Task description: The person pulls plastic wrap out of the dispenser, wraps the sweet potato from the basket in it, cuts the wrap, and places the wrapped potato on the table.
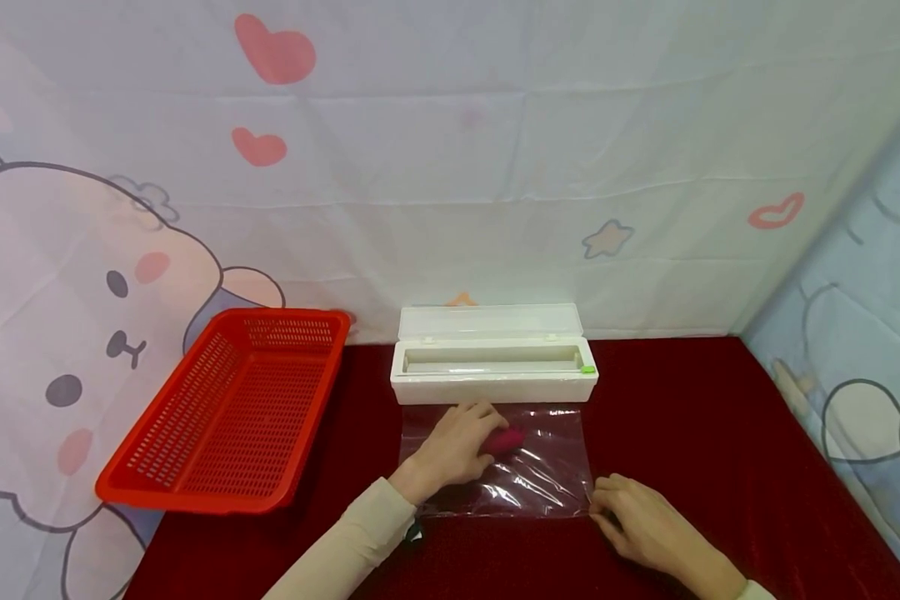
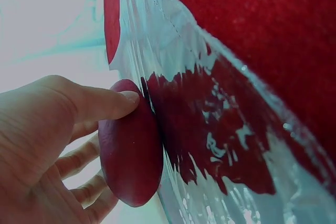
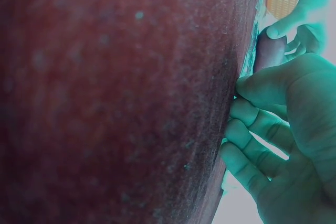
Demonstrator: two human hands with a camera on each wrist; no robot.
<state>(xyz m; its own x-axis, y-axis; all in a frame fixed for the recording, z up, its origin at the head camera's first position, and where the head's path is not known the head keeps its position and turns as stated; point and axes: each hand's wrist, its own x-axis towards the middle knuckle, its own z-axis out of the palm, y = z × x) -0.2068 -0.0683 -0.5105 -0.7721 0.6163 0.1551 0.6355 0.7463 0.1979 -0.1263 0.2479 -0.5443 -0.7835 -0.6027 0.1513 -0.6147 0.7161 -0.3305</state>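
A sheet of clear cling film [image 1: 551, 471] lies spread over the dark red cloth, in front of a white film dispenser [image 1: 495, 389]. Over the film my left hand [image 1: 453, 442] holds a smooth, dark magenta oval piece [image 2: 131, 156] shaped like a sweet potato. Its thumb lies on the near side and the other fingers go behind. At the film's near right corner, my right hand [image 1: 637, 515] pinches the edge between thumb and fingertips. Wrinkles and shiny streaks run across the film toward that corner.
A red plastic basket [image 1: 187, 502] with slotted walls stands on the left. The dispenser's clear lid [image 1: 490, 321] is raised, and a small green slider [image 1: 588, 369] sits at its right end. A printed curtain [image 1: 420, 167] hangs behind the table.
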